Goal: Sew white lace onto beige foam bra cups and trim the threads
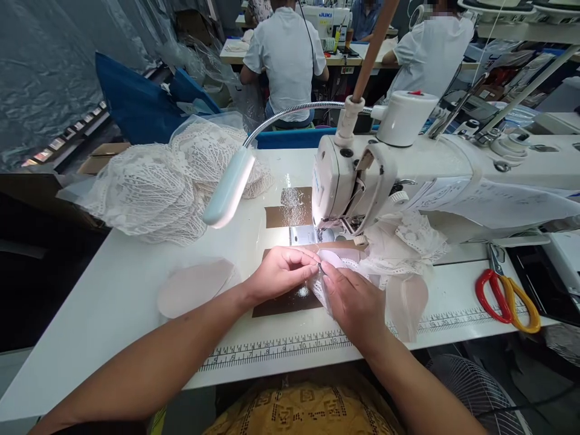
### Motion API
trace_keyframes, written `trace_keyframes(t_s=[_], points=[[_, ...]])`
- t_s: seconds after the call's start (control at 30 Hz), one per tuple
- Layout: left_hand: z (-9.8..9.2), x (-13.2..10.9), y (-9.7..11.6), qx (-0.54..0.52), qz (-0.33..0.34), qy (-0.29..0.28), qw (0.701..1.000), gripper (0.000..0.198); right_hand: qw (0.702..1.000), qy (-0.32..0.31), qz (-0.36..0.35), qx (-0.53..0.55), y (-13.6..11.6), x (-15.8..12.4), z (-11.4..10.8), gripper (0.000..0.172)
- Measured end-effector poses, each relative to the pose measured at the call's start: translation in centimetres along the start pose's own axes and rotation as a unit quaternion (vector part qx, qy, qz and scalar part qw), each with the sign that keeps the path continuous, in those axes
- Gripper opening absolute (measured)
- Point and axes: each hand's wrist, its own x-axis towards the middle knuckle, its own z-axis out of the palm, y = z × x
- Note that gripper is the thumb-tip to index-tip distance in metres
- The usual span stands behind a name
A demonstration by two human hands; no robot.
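In front of the needle area of a white sewing machine (333,175), my hands meet over a piece of white lace fabric (318,291). My left hand (281,273) pinches its edge between thumb and fingertips. From the other side my right hand (356,302) grips the same lace, its fingertips almost touching the left ones. A tiny dark thing shows between the fingertips, too small to name. Just behind them lies a pale rounded fabric piece (331,258). More white lace (408,244) is bunched to the right, beside the machine head.
A heap of white lace (145,190) fills the table's back left. Pale cut pieces lie left (194,289) and right (410,299). Scissors (510,296) with red and yellow handles rest far right. A lamp (230,186) hangs over the table (109,320). People sit at machines beyond.
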Motion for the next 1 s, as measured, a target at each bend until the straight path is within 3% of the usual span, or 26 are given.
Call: trace_keyframes(t_s=[0.33,0.43,0.53,0.6,0.73,0.83,1.0], points=[[0.1,0.0,-0.2,-0.01,-0.007,-0.009,1.0,0.017,0.999,-0.038,0.016,0.029,0.2,-0.2,0.1,0.024],[0.2,0.0,-0.1,-0.019,0.014,-0.013,1.0,0.016,0.984,-0.07,0.12,0.116,0.4,-0.2,-0.2,0.024],[0.1,0.0,0.0,-0.015,0.038,-0.025,0.999,0.016,0.931,-0.124,0.26,0.223,0.7,0.2,-0.6,0.029],[0.0,0.1,0.0,-0.002,0.053,-0.031,0.998,0.015,0.895,-0.171,0.308,0.274,0.8,0.6,-0.9,0.03],[0.0,0.1,-0.2,0.015,0.072,-0.05,0.996,0.014,0.866,-0.223,0.317,0.315,0.6,1.2,-1.2,0.024],[0.1,0.0,-0.1,0.01,0.061,-0.069,0.996,0.016,0.874,-0.213,0.31,0.308,0.4,1.3,-1.2,0.021],[0.4,0.0,0.2,0.012,0.057,-0.053,0.997,0.018,0.89,-0.192,0.292,0.291,0.3,1.2,-1.1,0.015]])
